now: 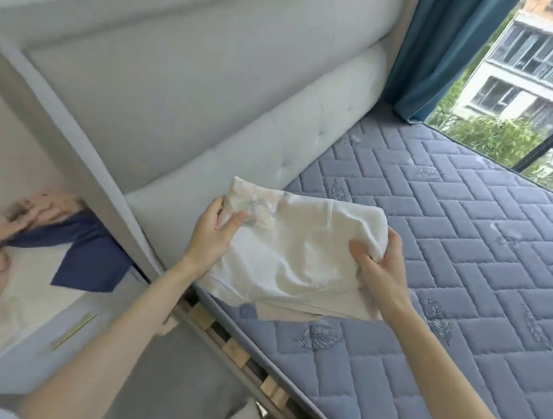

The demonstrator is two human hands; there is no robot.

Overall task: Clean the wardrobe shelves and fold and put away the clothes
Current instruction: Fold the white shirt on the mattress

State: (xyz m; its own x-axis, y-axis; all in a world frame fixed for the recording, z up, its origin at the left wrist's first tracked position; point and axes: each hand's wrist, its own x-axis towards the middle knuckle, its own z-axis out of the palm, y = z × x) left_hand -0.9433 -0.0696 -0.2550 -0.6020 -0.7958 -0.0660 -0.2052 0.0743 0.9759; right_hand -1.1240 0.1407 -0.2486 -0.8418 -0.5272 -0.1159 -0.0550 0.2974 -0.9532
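Now both hands hold a folded white garment [297, 256] above the near edge of a blue quilted mattress [451, 263], close to the pale padded headboard [183, 105]. The left hand [210, 236] pinches its left end between thumb and fingers; the right hand [382, 269] curls around its right end, thumb on top. A teal curtain [434, 48] hangs beside the window [541, 84].
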